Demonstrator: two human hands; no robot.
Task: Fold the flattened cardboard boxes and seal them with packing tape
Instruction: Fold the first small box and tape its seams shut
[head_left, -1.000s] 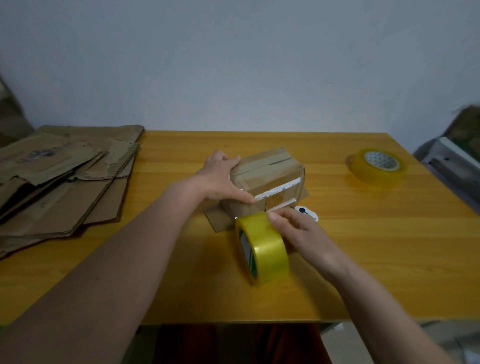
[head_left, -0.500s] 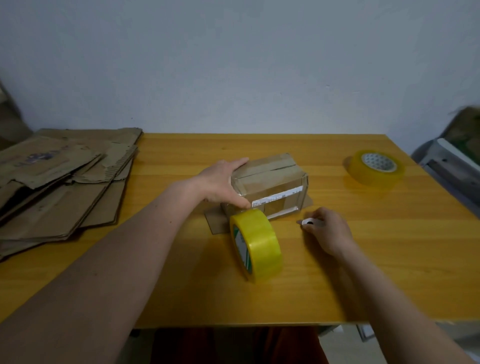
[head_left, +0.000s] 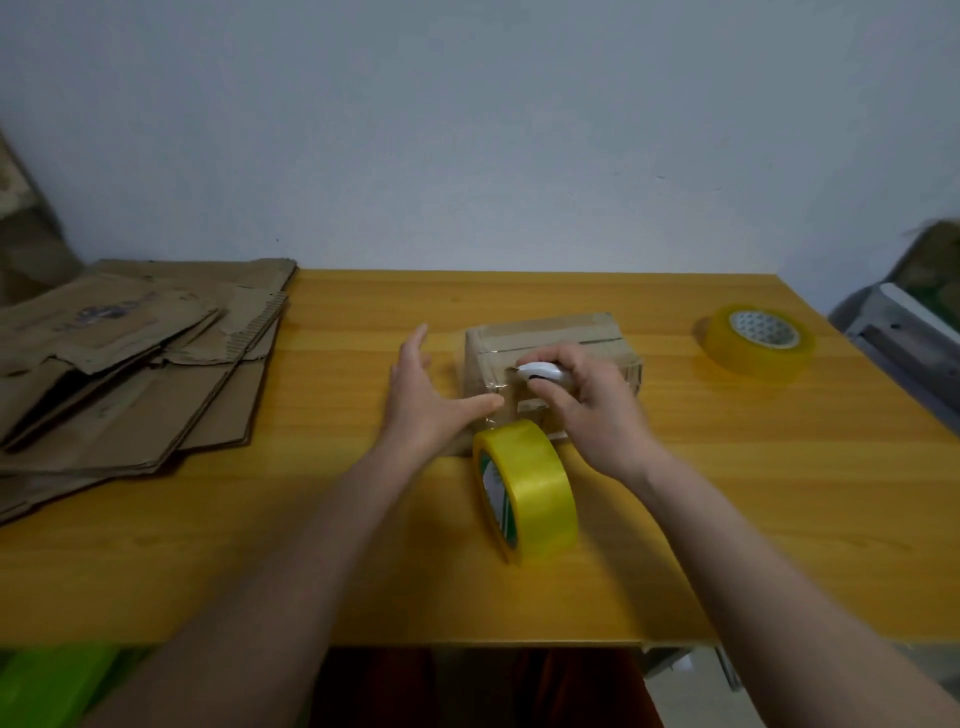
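R hand (head_left: 587, 405) is gripping a small white cutter (head_left: 540, 372), fingers curled round it, tip pointing toward 9 o'clock against the near top edge of the folded box (head_left: 550, 338). L hand (head_left: 431, 400) is staying flat, fingers straight and spread, thumb tip touching the clear tape strip at the box's near-left corner; it's holding nothing. We're seeing the box sitting mid-table, just past both hands at 12 o'clock, brown tape already running along its top seam. Yellow tape roll (head_left: 524, 488) is standing on edge just beside the box at its 6 o'clock, between our forearms, a clear strip running from it up to the box face. 2nd tape roll (head_left: 756, 340) is lying flat at 3 o'clock of the box, well apart. Stack of flattened cardboard (head_left: 130, 358) is lying at 9 o'clock, overhanging the table's (head_left: 311, 571) left edge. Whether the cutter blade is actually touching tape: can't tell, too blurry.
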